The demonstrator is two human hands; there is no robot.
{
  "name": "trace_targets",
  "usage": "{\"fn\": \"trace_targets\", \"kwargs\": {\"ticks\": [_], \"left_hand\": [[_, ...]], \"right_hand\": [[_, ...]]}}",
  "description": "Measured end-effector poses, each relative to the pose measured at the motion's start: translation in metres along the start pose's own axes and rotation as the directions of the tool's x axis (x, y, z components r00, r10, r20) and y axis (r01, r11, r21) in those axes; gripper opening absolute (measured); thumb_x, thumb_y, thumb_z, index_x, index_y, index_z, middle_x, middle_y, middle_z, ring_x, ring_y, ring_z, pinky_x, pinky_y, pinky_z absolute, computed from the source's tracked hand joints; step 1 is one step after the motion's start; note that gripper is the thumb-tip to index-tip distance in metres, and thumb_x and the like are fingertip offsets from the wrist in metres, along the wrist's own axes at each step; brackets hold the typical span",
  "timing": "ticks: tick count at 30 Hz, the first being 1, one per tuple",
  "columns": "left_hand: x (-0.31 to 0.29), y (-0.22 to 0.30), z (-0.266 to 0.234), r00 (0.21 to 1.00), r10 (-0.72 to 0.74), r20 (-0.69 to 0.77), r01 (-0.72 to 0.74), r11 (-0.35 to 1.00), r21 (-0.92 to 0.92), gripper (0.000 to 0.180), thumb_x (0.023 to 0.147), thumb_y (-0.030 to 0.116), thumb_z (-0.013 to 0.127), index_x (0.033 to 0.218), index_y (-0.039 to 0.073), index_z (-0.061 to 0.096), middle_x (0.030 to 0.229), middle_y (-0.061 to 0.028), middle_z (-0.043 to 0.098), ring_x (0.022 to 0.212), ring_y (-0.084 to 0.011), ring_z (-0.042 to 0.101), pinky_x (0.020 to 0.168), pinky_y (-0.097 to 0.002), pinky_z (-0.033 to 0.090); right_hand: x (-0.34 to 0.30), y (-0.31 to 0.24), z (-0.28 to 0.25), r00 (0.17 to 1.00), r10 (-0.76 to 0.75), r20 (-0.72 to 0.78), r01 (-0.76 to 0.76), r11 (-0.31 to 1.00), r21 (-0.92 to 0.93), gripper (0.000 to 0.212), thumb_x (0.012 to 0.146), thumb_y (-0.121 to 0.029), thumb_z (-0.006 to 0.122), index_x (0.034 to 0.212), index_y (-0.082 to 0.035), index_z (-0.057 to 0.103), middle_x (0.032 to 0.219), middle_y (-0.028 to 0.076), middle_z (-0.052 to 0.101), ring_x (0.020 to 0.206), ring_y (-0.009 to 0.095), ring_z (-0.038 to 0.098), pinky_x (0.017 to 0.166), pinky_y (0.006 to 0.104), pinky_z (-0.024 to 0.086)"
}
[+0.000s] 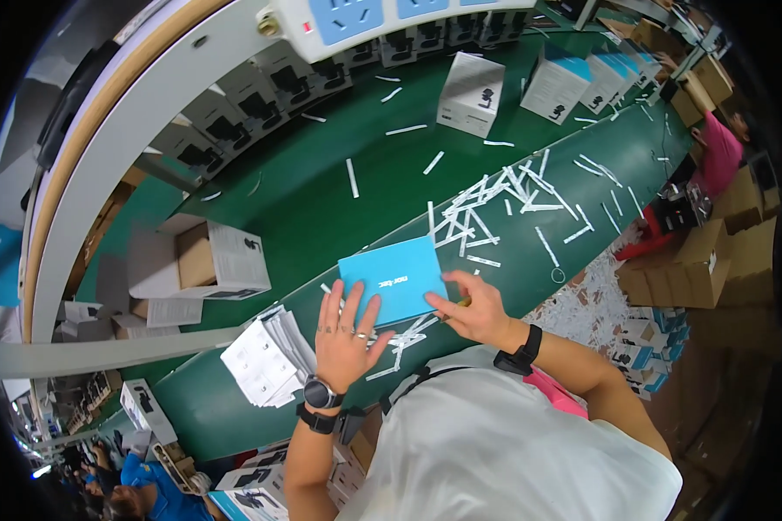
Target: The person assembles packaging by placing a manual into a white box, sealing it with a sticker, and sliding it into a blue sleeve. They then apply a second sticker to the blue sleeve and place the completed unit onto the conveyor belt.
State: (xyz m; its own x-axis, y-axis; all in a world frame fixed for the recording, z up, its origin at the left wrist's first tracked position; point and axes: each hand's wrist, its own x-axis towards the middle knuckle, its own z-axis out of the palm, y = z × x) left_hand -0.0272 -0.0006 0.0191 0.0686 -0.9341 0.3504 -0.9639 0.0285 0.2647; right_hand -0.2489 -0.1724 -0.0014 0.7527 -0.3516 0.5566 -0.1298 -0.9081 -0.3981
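A flat blue box (395, 278) lies on the green table (321, 200) in front of me. My left hand (346, 334) rests flat with fingers spread on the box's near left edge; it wears rings and a wrist watch. My right hand (473, 308) pinches the box's near right corner with thumb and fingers. A black watch sits on that wrist too. Beside the left hand lies a stack of white printed leaflets (268, 356).
Many white paper strips (495, 204) litter the table beyond the box. White product boxes (471, 94) stand at the back, an open carton (202, 256) lies left. Cardboard cartons (695, 260) pile up right. Other people work at far right and lower left.
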Motion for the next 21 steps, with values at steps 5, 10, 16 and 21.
{"fn": "trace_targets", "kwargs": {"ticks": [5,10,16,21], "left_hand": [[0.047,0.029,0.006,0.959,-0.065,0.275,0.050,0.997,0.062,0.081,0.084,0.041,0.074,0.151,0.007,0.043,0.160,-0.0205,0.033,0.147,-0.0443,0.031,0.118,-0.0579,0.026],[0.024,0.025,0.015,0.964,-0.042,0.264,-0.002,0.987,0.162,0.082,0.088,0.047,0.067,0.151,0.001,0.039,0.161,-0.0222,0.031,0.147,-0.0450,0.029,0.119,-0.0594,0.025],[0.021,0.015,0.028,0.973,0.027,0.230,-0.067,0.984,0.166,0.081,0.091,0.051,0.066,0.151,0.003,0.039,0.159,-0.0252,0.032,0.146,-0.0470,0.031,0.117,-0.0619,0.027],[0.057,0.004,-0.012,0.966,-0.010,0.257,-0.017,0.995,0.103,0.095,0.073,0.065,0.077,0.150,0.021,0.046,0.154,-0.0395,0.025,0.140,-0.0625,0.026,0.109,-0.0673,0.031]], "right_hand": [[-0.005,0.000,0.009,0.997,-0.082,-0.006,0.082,0.995,0.048,0.049,0.075,-0.008,0.072,0.124,-0.010,0.069,0.131,0.012,0.066,0.078,0.020,0.073,0.059,0.0302,0.058],[-0.017,-0.008,0.028,1.000,0.001,-0.024,0.004,0.978,0.211,0.045,0.084,-0.008,0.068,0.128,-0.012,0.066,0.144,0.005,0.058,0.083,0.019,0.072,0.060,0.0310,0.057],[0.024,0.026,-0.003,0.939,0.189,0.286,-0.275,0.913,0.300,0.084,0.071,-0.043,0.086,0.144,-0.020,0.052,0.163,0.020,0.024,0.088,0.023,0.073,0.063,0.0330,0.057],[0.015,0.034,0.027,0.930,0.157,0.332,-0.323,0.780,0.536,0.103,0.068,-0.048,0.088,0.154,-0.021,0.039,0.160,0.022,0.022,0.092,0.029,0.072,0.077,0.0352,0.059]]}}
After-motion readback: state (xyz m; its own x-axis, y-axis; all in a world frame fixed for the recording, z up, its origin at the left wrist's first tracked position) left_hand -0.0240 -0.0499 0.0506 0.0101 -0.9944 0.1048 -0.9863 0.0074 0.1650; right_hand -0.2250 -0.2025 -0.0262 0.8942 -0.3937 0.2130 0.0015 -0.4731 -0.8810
